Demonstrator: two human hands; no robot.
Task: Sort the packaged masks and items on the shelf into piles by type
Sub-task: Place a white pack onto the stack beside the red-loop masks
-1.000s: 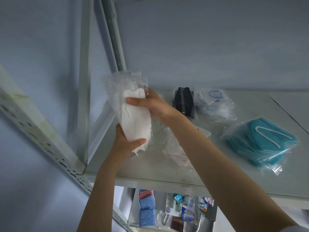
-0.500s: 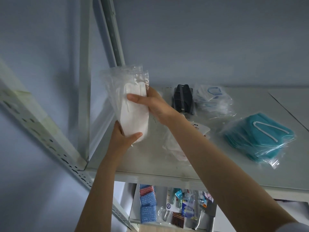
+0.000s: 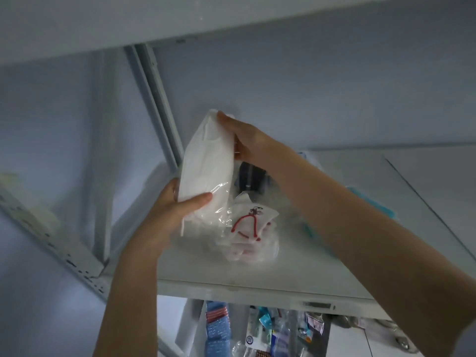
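Both hands clamp the white mask pack (image 3: 206, 163) upright above the shelf (image 3: 257, 276), left hand (image 3: 177, 204) at bottom, right hand (image 3: 247, 140) on top; best kept pinched at both ends, laid flat clear of the red-strap mask pack (image 3: 249, 228).

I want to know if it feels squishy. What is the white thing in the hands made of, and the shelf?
The white mask pack looks like soft, matte fabric masks inside a thin clear plastic bag; the bag shows shiny crinkles near the left hand. The right hand grips its top. The shelf looks like pale painted metal, smooth and hard, though that is a guess.
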